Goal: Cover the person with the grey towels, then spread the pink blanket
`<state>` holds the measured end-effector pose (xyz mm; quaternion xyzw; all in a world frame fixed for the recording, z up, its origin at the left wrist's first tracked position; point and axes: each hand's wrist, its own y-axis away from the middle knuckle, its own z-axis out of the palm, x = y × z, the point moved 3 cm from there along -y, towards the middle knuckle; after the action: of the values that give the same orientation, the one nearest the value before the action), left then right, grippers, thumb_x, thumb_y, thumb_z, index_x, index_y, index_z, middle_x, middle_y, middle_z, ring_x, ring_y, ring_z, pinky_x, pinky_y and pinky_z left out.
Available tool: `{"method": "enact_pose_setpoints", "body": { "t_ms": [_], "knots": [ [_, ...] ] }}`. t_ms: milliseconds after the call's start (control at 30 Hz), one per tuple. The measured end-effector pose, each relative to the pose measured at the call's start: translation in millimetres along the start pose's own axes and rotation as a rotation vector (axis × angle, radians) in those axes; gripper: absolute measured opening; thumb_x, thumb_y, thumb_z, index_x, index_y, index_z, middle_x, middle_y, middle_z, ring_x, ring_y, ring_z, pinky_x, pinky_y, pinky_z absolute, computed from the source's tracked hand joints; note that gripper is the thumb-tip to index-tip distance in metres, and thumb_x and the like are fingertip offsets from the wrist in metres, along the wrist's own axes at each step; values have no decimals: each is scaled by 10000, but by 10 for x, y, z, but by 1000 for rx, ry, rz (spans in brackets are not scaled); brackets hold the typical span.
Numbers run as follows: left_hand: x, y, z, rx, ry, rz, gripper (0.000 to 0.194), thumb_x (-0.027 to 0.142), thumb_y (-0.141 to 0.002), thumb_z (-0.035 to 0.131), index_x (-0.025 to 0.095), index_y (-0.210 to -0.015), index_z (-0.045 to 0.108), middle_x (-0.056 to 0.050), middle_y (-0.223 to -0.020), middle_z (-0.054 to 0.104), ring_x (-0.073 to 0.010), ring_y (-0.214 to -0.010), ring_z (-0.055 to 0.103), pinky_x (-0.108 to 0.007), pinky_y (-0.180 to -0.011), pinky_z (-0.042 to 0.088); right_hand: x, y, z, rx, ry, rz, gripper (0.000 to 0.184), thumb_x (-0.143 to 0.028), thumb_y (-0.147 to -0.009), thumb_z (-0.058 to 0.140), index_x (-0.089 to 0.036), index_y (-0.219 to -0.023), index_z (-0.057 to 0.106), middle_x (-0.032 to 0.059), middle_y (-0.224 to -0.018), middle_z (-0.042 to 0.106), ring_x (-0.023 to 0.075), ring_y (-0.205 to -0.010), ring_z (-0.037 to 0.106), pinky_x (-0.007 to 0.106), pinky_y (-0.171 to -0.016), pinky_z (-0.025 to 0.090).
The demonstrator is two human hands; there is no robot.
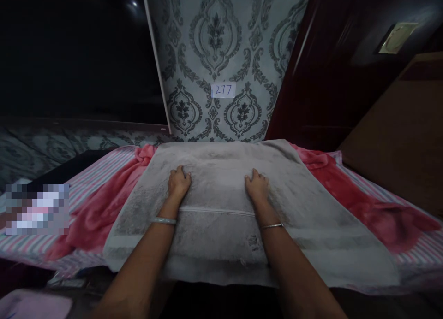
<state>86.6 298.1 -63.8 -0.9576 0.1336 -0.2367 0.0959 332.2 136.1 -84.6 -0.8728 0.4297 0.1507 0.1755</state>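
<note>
Apparently smoothing grey cloth (218, 180) (laid over red fabric (346, 190) and striped cover (93, 171)), with left hand (178, 183) and right hand (257, 185) palm-down, loosely spread, gripping nothing visible. For next move, likely press evenly outward.

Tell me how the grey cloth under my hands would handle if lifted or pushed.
The grey cloth is probably floppy: its front edge looks wavy and drooping. It likely isn't slippery, judging by its fuzzy, patchy surface. Pushed, it would probably wrinkle rather than roll, since it lies spread out flat.
</note>
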Motion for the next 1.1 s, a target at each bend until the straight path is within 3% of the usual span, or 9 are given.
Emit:
{"method": "enact_pose_setpoints", "body": {
  "t_ms": [100,167,267,333,400,533,667,933,1100],
  "knots": [
    [94,104,-73,171,-52,173,565,310,-935,466,112,-1463,502,-247,-1475,494,-384,-1329,509,-528,-1073,446,-111,56,-60,134,11,-153,577,-341,-1007,370,-127,-1538,437,192,-1566,425,339,-1457,319,499,-1137,301],
    [171,165,-72,202,-91,362,608,344,-928,506,159,-1506,465,-194,-1608,370,-375,-1463,366,-553,-1164,352,-247,133,-50,147,23,-380,585,-356,-1009,381,-165,-1561,407,149,-1632,340,308,-1505,246,504,-1187,227],
    [252,208,85,-84,-137,649,593,388,-939,526,270,-1517,464,-94,-1640,368,-308,-1522,307,-536,-1225,273,-429,276,89,-82,73,-705,578,-395,-1029,370,-253,-1589,356,85,-1652,324,245,-1506,277,483,-1204,222],
    [251,212,200,-277,-149,714,522,385,-968,486,318,-1485,502,-62,-1609,428,-279,-1511,346,-538,-1226,274,-465,322,175,-211,119,-745,564,-434,-1040,365,-275,-1581,369,67,-1641,350,234,-1502,297,482,-1209,225],
    [229,197,249,-314,-148,693,495,389,-992,443,315,-1476,512,-62,-1604,437,-272,-1511,347,-547,-1233,254,-429,296,198,-223,158,-645,556,-465,-1043,364,-267,-1561,410,68,-1636,360,255,-1508,288,508,-1216,209],
    [179,180,192,-194,-161,572,509,407,-992,443,212,-1453,540,-126,-1571,468,-284,-1494,364,-501,-1244,249,-226,167,113,-141,185,-332,557,-465,-1047,334,-240,-1545,440,90,-1643,341,306,-1510,276,549,-1182,268],
    [101,154,55,-17,-176,365,495,376,-973,437,148,-1385,592,-191,-1489,526,-337,-1375,490,-489,-1122,417,-41,93,4,-77,109,-80,590,-421,-1029,362,-154,-1552,424,179,-1566,437,342,-1367,473,489,-1066,417],
    [-115,-105,44,-35,91,-2,602,329,-908,522,106,-1467,493,-198,-1379,636,-322,-1281,600,-416,-1054,478,104,-54,54,-24,-113,75,627,-377,-981,476,-139,-1557,411,183,-1328,651,332,-1241,587,437,-1020,453],
    [-183,-207,40,-80,162,-133,447,376,-851,596,71,-1165,685,-228,-1155,729,-352,-1095,690,-376,-855,535,254,-201,173,26,-329,162,576,-378,-881,604,-94,-1382,603,190,-1187,705,331,-1141,654,407,-977,483]
  ]
}}
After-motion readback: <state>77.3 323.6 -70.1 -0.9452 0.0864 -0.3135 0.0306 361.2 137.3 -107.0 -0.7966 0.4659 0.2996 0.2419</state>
